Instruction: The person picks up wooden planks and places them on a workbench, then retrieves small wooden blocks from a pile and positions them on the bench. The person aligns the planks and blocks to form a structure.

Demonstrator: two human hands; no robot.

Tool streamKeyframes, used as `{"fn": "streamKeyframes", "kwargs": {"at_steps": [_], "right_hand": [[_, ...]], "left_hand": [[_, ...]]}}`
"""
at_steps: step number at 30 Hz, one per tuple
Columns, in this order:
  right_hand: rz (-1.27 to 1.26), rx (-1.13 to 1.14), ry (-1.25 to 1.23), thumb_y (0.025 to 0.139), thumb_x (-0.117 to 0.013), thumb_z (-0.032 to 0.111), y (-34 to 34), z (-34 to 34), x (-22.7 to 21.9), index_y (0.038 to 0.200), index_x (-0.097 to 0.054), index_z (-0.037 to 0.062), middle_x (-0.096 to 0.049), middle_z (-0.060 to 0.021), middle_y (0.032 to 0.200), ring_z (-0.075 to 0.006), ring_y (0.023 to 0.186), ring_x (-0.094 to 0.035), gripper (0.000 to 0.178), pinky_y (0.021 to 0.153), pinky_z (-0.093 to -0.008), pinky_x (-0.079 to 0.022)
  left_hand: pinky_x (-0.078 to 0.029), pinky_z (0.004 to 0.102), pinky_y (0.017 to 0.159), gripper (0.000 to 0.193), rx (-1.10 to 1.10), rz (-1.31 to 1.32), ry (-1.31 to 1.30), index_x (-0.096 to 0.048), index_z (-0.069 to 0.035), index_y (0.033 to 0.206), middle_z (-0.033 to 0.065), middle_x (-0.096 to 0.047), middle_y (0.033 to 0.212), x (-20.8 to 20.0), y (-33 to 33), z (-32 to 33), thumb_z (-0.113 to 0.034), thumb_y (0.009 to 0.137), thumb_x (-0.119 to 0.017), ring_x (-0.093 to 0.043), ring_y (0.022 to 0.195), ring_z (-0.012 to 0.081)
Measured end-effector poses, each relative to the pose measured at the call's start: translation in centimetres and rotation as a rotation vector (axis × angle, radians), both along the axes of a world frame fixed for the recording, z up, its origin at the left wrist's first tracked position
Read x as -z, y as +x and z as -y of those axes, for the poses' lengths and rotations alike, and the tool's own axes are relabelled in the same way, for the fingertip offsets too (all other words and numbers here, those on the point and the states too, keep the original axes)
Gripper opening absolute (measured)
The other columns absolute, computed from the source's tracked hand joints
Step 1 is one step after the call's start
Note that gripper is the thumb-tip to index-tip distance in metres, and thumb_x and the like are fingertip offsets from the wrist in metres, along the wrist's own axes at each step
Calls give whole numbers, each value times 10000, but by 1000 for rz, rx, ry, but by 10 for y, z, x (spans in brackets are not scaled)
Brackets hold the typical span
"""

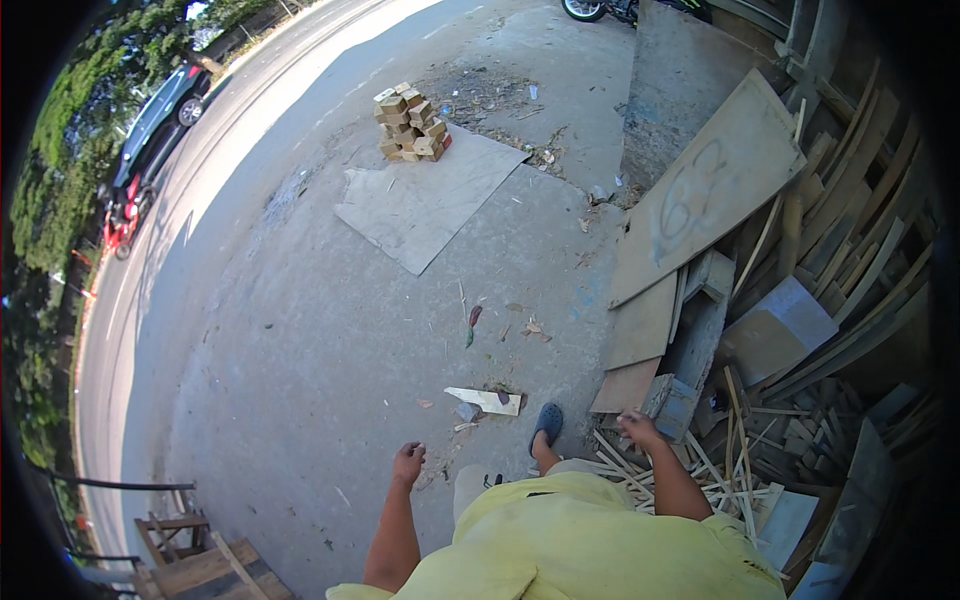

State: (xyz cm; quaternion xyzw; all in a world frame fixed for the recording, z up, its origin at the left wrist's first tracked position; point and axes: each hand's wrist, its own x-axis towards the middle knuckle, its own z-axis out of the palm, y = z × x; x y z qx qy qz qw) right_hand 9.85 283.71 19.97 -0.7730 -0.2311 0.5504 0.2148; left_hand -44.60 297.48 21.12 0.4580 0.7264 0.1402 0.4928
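Observation:
My left hand (pixel 408 463) hangs over the concrete floor with its fingers loosely curled, slightly apart, and nothing visible in it. To the right, my right hand (pixel 638 429) is empty too, its fingers apart; it is nearest to the lower ends of the leaning boards (pixel 628 385) and the loose wood strips. Between the hands, my foot in a dark blue clog (pixel 546 426) is on the floor. A broken piece of pale wood (pixel 484 401) lies just ahead of it.
A stack of short wood blocks (pixel 411 124) stands ahead by a flat sheet (pixel 430 198). Leaning plywood (pixel 700 195) and heaped wood strips (pixel 735 460) crowd the right. A wooden frame (pixel 205 565) is at lower left. A car (pixel 160 120) and red motorcycle (pixel 122 222) are on the road.

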Motion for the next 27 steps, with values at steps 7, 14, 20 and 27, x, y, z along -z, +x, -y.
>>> {"fn": "streamKeyframes", "kwargs": {"at_steps": [7,14,20,27], "right_hand": [[35,-24,317,846,-582,338,-8,-100,-37,1044,-603,45,-637,-78,858,-157,692,-595,354,644,-309,-484],[44,320,-188,792,-596,391,-31,84,35,956,-627,48,-641,-95,767,-211,598,-617,381,575,-332,-517],[172,655,-433,807,-570,414,-93,216,58,680,-623,8,-613,-130,606,-238,505,-598,428,534,-364,-509],[99,725,-163,812,-587,376,-124,168,69,910,-628,48,-637,-54,736,-165,584,-618,345,491,-309,-491]], "left_hand": [[-455,294,524,344,282,3,-291,-562,-52,1084,58,-636,867,17,37,-42,-293,839,-587,-605,679,148],[-450,332,502,336,617,-136,-367,-559,-73,1079,52,-637,842,14,40,-158,-308,841,-594,-601,632,174],[-443,323,522,322,506,-100,-192,-541,-65,1082,60,-626,870,-6,64,-252,-307,869,-548,-598,670,166],[-446,292,510,324,707,-32,-197,-544,-61,1093,71,-634,899,-6,124,-246,-298,872,-542,-606,676,165]]}}
